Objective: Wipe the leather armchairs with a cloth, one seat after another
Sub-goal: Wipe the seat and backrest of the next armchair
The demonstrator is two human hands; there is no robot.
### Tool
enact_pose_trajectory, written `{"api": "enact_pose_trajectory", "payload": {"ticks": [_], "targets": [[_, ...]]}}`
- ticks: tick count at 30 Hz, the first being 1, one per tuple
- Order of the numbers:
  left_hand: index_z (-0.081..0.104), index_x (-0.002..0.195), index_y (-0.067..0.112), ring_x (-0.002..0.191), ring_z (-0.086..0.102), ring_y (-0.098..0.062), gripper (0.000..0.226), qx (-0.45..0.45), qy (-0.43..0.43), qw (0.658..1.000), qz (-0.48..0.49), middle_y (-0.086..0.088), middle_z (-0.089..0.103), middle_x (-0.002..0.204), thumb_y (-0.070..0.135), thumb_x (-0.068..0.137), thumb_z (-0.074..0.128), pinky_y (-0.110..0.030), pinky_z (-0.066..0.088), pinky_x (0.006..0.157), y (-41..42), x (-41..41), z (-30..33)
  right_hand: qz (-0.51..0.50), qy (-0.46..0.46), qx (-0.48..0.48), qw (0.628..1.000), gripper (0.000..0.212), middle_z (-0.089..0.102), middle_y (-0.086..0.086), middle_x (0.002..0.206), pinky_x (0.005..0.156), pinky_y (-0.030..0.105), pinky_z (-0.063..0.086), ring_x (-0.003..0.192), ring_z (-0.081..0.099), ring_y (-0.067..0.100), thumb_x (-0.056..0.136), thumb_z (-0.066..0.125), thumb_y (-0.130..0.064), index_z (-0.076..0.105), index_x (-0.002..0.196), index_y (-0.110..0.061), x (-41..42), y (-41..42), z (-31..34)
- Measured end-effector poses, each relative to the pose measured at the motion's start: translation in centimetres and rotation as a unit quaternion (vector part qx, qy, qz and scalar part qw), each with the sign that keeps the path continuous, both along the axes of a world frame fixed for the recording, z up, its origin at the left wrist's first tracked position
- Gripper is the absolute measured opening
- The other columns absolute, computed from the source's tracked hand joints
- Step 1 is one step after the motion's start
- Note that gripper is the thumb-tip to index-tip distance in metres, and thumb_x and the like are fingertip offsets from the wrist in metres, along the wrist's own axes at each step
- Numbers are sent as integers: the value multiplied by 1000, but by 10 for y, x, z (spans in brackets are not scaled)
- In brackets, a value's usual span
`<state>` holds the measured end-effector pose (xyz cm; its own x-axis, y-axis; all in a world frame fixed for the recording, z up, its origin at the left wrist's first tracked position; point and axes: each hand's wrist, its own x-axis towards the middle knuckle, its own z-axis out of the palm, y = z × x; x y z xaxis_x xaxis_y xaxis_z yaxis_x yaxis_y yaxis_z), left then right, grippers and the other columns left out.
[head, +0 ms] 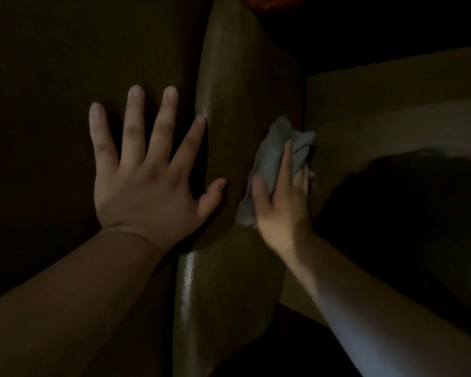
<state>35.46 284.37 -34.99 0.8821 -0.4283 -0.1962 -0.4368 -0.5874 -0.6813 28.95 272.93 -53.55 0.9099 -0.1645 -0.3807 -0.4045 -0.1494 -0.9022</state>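
A dark brown leather armchair (229,85) fills the dim view, its rounded side panel running from top to bottom at the middle. My left hand (150,183) lies flat on the dark leather surface to the left, fingers spread and straight, thumb touching the rounded panel. My right hand (280,202) presses a grey cloth (272,156) against the right side of that panel, fingers stretched over the cloth. Part of the cloth bunches above and below the hand.
To the right stands another lighter brown padded surface (392,104), with a deep black shadow (408,219) below it. A red patch (261,1) shows at the top edge. The room is very dark.
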Motion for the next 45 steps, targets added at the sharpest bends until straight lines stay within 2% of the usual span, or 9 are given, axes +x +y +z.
{"api": "enact_pose_trajectory", "payload": {"ticks": [4,8,18,25,31,36,40,43,45], "targets": [[24,166,25,160,-1,-46,88,-5,10,1000,5,-16,6,175,79,97,24,-70,-6,122,-4,0,3,122,-18,-35,992,102,-16,9,172,128,57,8,158,-18,31,86,20,-89,-19,162,-33,-82,25,10],[26,166,24,159,0,-45,89,-1,-8,1000,-7,-16,7,175,78,96,22,-69,-4,122,-2,-1,-2,1,14,21,1000,83,10,10,170,113,44,37,153,24,36,93,33,-78,-3,161,-47,7,-14,-28],[23,166,19,159,2,-46,88,-16,1,1000,-26,-12,14,175,76,99,25,-69,-1,123,-1,-2,-1,4,108,33,994,95,-14,13,172,125,58,16,159,-4,35,92,12,-83,-17,163,-28,-165,89,35],[23,165,18,150,25,-47,83,-40,-16,999,-16,-16,28,167,70,101,33,-67,15,123,3,-4,-8,-100,79,-45,991,94,6,14,173,125,58,16,158,7,34,94,19,-78,4,167,-21,-80,67,17],[21,167,21,160,4,-44,87,4,-21,999,-32,-13,17,174,75,98,23,-68,5,126,-5,-5,-1,37,195,21,980,100,-26,7,169,125,63,10,157,-18,29,79,2,-93,-31,156,-38,-175,108,69],[21,167,20,160,3,-43,89,29,-36,998,-29,-12,17,174,76,97,17,-68,6,127,-3,-6,-5,-51,162,23,985,96,-2,13,173,125,57,18,157,4,35,90,22,-84,-13,163,-33,-71,53,25],[18,167,23,160,2,-44,90,50,-27,998,-11,-10,14,175,77,96,11,-67,6,127,-12,-4,4,4,81,18,997,104,2,16,172,126,53,19,158,6,37,86,26,-90,-8,165,-32,-127,59,36],[11,168,25,160,-2,-45,92,79,-3,997,3,-9,9,176,78,94,4,-67,5,126,-17,0,5,135,171,92,972,115,-20,10,170,127,48,19,159,-6,35,70,25,-102,-35,151,-47,-178,58,56],[8,169,24,159,-4,-45,92,76,5,997,11,-9,6,176,78,94,3,-66,2,126,-17,2,2,209,207,39,955,119,-21,9,170,125,47,19,158,-7,33,78,35,-95,-28,158,-33,-142,35,31]]}}
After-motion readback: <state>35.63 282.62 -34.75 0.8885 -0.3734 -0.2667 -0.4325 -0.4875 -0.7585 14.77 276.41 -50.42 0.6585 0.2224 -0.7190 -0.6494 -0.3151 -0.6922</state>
